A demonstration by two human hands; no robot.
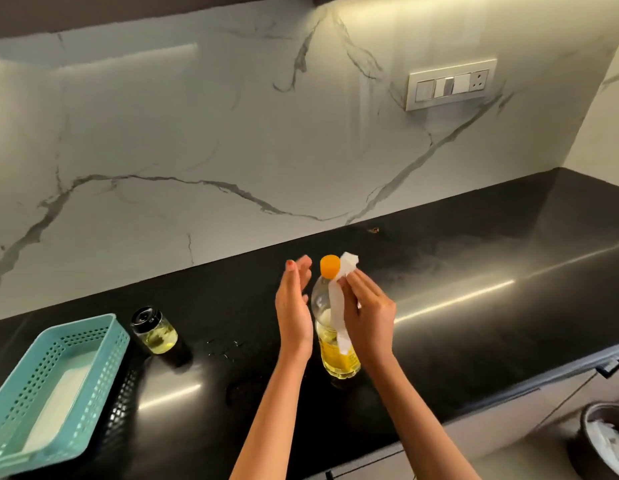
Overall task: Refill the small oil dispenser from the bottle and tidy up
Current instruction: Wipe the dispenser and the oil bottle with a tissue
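A clear plastic oil bottle (339, 358) with an orange cap (330, 265) stands upright on the black counter (474, 271), holding yellow oil in its lower part. My right hand (368, 313) presses a white paper tissue (337, 306) against the bottle's right side and neck. My left hand (294, 306) hovers flat just left of the bottle, fingers apart, holding nothing. The small glass oil dispenser (155, 332) with a black lid stands further left, partly filled with pale oil.
A teal perforated basket (104, 341) with a white liner sits at the counter's left front. A few oil drops (225, 348) glint between dispenser and bottle. A dark bin (588, 445) with white paper is on the floor at the lower right. A switch panel (451, 84) is on the marble wall.
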